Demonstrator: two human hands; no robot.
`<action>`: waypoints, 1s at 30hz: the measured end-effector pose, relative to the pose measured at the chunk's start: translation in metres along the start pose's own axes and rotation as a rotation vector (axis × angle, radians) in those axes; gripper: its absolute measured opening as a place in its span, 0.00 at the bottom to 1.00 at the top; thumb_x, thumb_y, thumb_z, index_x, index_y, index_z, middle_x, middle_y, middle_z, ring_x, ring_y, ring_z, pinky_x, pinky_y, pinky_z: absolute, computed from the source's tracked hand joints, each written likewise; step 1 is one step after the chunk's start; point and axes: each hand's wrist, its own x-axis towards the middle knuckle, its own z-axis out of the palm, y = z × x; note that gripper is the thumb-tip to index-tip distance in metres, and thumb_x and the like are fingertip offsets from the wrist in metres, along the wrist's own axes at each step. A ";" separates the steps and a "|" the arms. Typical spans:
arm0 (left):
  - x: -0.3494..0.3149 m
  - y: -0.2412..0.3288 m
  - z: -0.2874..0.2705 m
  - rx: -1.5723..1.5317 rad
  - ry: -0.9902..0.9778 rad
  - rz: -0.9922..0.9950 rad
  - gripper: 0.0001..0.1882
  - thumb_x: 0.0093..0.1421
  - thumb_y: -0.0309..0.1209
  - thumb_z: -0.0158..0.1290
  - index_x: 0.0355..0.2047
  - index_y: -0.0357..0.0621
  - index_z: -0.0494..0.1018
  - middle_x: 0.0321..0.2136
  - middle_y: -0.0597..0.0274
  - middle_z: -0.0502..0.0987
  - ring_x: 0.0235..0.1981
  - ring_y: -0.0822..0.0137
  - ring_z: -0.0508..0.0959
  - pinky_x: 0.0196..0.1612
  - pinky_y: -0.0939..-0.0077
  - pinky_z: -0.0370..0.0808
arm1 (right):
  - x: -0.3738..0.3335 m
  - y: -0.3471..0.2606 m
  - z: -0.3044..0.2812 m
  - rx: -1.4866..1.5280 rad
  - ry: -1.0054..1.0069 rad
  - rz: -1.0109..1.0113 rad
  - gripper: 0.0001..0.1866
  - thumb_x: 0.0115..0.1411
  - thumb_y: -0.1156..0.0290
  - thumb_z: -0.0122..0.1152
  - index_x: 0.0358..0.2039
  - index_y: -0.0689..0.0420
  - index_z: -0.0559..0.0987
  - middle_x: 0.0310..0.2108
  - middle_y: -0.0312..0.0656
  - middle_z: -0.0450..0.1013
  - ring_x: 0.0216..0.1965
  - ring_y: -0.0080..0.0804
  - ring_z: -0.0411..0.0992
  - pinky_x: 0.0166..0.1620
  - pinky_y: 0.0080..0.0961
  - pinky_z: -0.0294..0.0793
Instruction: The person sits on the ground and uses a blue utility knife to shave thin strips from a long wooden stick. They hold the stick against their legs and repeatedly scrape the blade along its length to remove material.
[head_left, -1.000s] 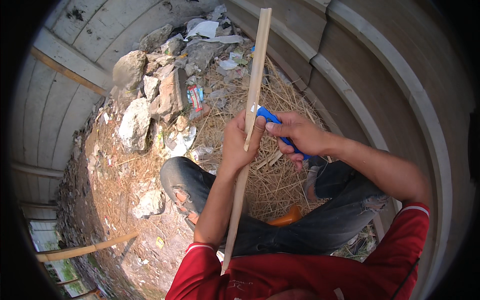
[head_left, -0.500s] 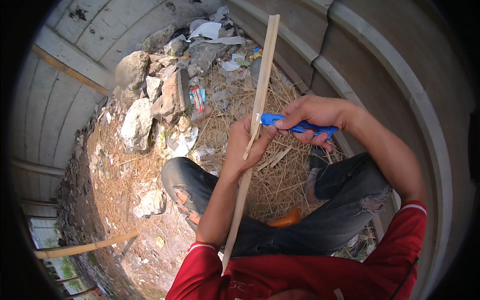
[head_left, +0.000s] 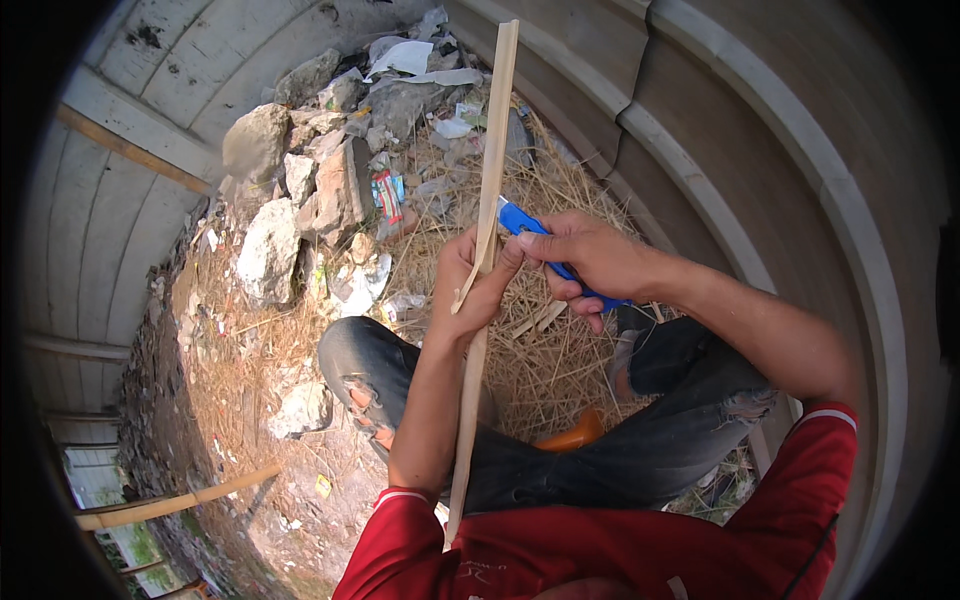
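Head view: both hands are close together at the middle, each clamped on something of its own. The left hand (head_left: pixel 488 288) is wrapped around a long, pale wooden strip (head_left: pixel 495 130), which stands nearly upright in the picture, its upper part rising well past the fingers and its lower part running down beside the left forearm to the red shirt (head_left: pixel 620 550). A thin sliver (head_left: pixel 461 298) hangs over the left hand, its lower end curled. The right hand (head_left: pixel 590 253) grips a blue cutter (head_left: pixel 517 218) — its tip sits at the strip's right edge, though how far it bites in is too small to tell. The two thumbs are just beside each other.

Below the hands are dark, torn jeans (head_left: pixel 590 475), legs bent, with an orange object (head_left: pixel 575 432) between them, partly hidden. Dry straw (head_left: pixel 545 375) covers the ground there. Farther out, at upper left, lie pale rocks (head_left: pixel 268 250) and a red-and-blue wrapper (head_left: pixel 388 193); a ribbed wall (head_left: pixel 760 120) curves along the right.
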 end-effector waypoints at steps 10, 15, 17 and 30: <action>-0.005 0.010 -0.005 -0.072 -0.075 -0.039 0.24 0.66 0.52 0.62 0.39 0.40 0.74 0.17 0.73 0.71 0.12 0.82 0.69 0.15 0.85 0.63 | -0.022 -0.045 -0.053 -0.106 -0.375 0.275 0.17 0.75 0.56 0.52 0.35 0.57 0.70 0.12 0.33 0.62 0.07 0.20 0.63 0.08 0.25 0.66; -0.006 0.008 -0.015 0.002 -0.114 -0.046 0.30 0.62 0.58 0.63 0.39 0.38 0.77 0.20 0.72 0.74 0.18 0.82 0.71 0.20 0.85 0.66 | -0.022 -0.038 -0.046 -0.152 -0.323 0.299 0.16 0.74 0.57 0.52 0.35 0.57 0.70 0.11 0.34 0.63 0.07 0.21 0.62 0.08 0.26 0.65; -0.007 0.007 -0.007 0.049 -0.097 0.004 0.32 0.60 0.60 0.65 0.38 0.37 0.78 0.21 0.72 0.76 0.20 0.82 0.71 0.22 0.84 0.67 | -0.019 -0.037 -0.043 -0.171 -0.326 0.301 0.16 0.74 0.57 0.52 0.35 0.57 0.70 0.11 0.35 0.64 0.07 0.21 0.62 0.09 0.26 0.65; -0.009 0.009 -0.001 0.101 -0.072 0.028 0.31 0.58 0.58 0.68 0.38 0.37 0.78 0.25 0.68 0.79 0.27 0.78 0.75 0.31 0.79 0.72 | -0.016 -0.039 -0.042 -0.209 -0.339 0.340 0.16 0.73 0.57 0.53 0.35 0.56 0.70 0.12 0.34 0.63 0.07 0.22 0.62 0.09 0.28 0.65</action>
